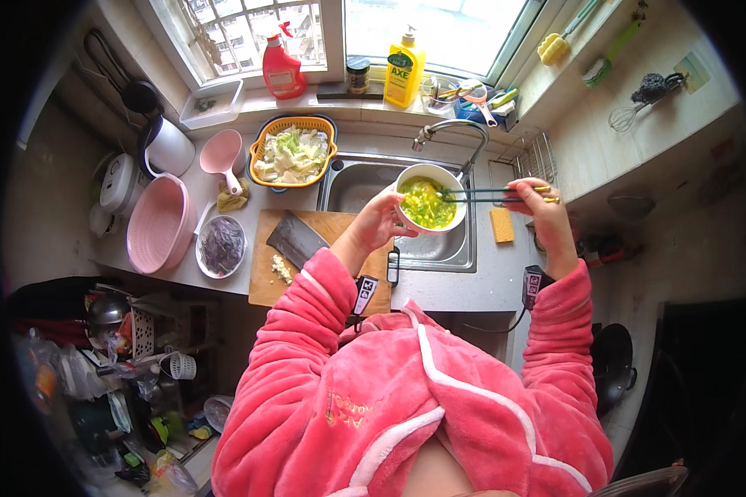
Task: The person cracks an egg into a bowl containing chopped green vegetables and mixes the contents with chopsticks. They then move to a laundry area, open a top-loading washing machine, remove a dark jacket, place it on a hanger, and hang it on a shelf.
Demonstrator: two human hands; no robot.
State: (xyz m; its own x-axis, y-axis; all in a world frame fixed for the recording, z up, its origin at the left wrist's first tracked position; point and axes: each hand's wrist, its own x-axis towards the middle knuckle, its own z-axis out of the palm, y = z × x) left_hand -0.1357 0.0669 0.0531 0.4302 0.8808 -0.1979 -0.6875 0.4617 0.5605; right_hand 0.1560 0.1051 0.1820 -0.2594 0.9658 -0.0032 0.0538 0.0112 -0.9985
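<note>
Over the steel sink point(423, 248), my left hand point(379, 220) grips a white bowl point(462, 220) by its left side. The bowl holds a yellow-green mixture point(428, 202) that looks like beaten egg with chopped greens. My right hand point(534, 202) holds a pair of dark chopsticks point(488, 200) with gold-coloured ends, their tips in the mixture. Left of the sink, a wooden cutting board point(261, 248) carries a cleaver point(295, 237) and a small heap of chopped pale pieces point(281, 269), perhaps garlic. My left forearm passes over the board's right part.
A yellow basket point(255, 155) of cut cabbage stands behind the board, left of the arched faucet point(466, 127). A bowl of purple food point(222, 247), a pink basin point(161, 223) and a pink ladle point(222, 152) are further left. A yellow sponge point(501, 225) lies right of the sink.
</note>
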